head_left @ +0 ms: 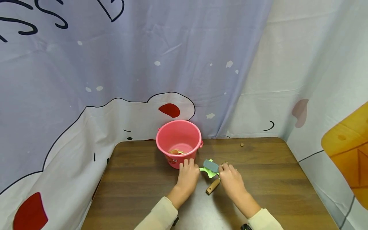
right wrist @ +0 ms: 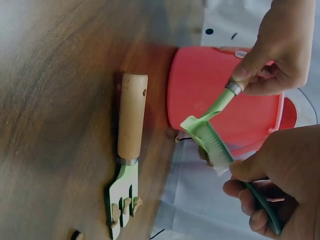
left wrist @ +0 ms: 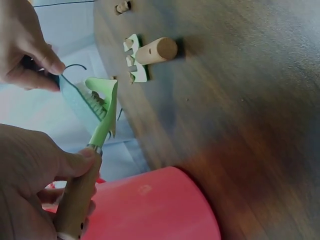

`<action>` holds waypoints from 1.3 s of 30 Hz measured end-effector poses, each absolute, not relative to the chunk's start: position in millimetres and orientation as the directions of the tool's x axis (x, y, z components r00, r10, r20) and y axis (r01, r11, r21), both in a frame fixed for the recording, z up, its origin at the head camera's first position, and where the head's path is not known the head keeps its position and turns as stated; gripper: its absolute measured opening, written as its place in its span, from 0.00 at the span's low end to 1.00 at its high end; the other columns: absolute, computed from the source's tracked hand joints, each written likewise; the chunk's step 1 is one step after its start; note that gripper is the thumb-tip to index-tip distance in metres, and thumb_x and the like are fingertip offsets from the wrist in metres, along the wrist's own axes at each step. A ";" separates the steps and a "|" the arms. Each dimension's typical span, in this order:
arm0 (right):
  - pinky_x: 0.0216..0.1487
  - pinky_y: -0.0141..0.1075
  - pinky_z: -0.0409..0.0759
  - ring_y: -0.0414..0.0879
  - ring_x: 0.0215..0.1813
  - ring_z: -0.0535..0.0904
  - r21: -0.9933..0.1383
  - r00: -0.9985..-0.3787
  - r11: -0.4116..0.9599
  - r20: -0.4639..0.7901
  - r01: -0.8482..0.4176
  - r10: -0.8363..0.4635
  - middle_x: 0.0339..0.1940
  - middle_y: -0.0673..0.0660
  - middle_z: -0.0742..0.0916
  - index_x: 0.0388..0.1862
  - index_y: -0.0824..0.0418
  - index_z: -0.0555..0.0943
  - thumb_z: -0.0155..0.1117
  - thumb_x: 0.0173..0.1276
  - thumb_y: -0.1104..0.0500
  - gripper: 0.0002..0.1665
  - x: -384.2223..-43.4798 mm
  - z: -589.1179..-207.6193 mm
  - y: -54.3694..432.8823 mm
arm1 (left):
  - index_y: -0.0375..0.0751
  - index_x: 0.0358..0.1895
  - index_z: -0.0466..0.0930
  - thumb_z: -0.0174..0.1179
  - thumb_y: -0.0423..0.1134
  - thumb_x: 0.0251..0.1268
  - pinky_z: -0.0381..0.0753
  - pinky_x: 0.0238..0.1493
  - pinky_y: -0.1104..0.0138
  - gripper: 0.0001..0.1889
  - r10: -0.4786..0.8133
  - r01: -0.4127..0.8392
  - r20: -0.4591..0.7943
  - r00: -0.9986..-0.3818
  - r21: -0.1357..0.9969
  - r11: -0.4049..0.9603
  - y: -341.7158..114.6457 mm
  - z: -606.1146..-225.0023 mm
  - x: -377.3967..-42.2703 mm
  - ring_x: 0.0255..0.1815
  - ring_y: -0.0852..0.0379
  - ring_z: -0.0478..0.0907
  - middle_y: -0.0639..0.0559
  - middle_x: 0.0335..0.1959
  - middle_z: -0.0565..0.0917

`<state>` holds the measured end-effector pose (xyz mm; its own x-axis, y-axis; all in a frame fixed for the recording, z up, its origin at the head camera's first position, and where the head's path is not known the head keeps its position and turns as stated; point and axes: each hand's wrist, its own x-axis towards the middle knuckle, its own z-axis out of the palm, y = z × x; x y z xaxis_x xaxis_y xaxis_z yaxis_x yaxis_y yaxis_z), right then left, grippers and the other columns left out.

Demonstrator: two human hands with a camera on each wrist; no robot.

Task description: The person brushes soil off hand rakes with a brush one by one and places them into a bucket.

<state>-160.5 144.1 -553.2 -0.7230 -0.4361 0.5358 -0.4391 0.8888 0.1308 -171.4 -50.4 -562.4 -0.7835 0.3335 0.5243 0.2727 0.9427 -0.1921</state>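
By its wooden handle, my left hand [head_left: 188,177] [left wrist: 30,175] grips a small green garden trowel [left wrist: 102,117] [right wrist: 220,106]. A teal brush [head_left: 211,165] [right wrist: 220,142] with white bristles is held in my right hand [head_left: 231,180] [right wrist: 280,175]. The bristles meet the trowel's blade, and brown clumps show there. Below both hands, a green garden fork [right wrist: 131,117] [left wrist: 155,51] lies on the table, with brown bits on its tines. The pink bucket [head_left: 179,134] [right wrist: 210,90] stands just beyond my left hand.
Inside the bucket lie brown and yellowish pieces [head_left: 176,152], too small to identify. One brown lump [head_left: 242,144] sits near the back edge of the wooden table [head_left: 138,179]. A printed curtain [head_left: 143,64] hangs close behind the table.
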 end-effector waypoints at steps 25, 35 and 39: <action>0.34 0.38 0.84 0.50 0.32 0.80 0.119 -0.755 0.867 0.443 -0.484 -0.483 0.33 0.59 0.85 0.43 0.69 0.88 0.81 0.48 0.72 0.20 -144.7 -546.4 168.9 | 0.40 0.27 0.88 0.64 0.34 0.60 0.66 0.30 0.59 0.06 0.297 0.250 0.474 -0.829 -0.161 0.955 -55.7 -582.2 -169.3 0.34 0.49 0.74 0.49 0.29 0.77; 0.34 0.38 0.84 0.50 0.33 0.78 0.028 -0.769 0.883 0.479 -0.468 -0.423 0.35 0.59 0.84 0.47 0.70 0.87 0.82 0.49 0.69 0.24 -151.2 -540.5 187.0 | 0.39 0.27 0.89 0.65 0.33 0.61 0.68 0.32 0.58 0.06 0.287 0.238 0.455 -0.843 -0.162 0.958 -63.8 -579.0 -170.7 0.35 0.48 0.74 0.48 0.29 0.77; 0.34 0.39 0.84 0.50 0.34 0.79 0.006 -0.747 0.865 0.502 -0.502 -0.437 0.34 0.59 0.84 0.48 0.70 0.87 0.81 0.54 0.67 0.22 -156.0 -541.9 178.6 | 0.40 0.27 0.89 0.62 0.34 0.62 0.66 0.31 0.60 0.08 0.312 0.254 0.478 -0.821 -0.183 0.950 -60.5 -573.3 -168.7 0.35 0.49 0.73 0.49 0.30 0.76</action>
<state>-156.0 178.6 -541.9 -0.7467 -0.4366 0.5019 -0.5017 0.8650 0.0061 -168.7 -60.5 -573.3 -0.8214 0.3117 0.4776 0.2537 0.9497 -0.1834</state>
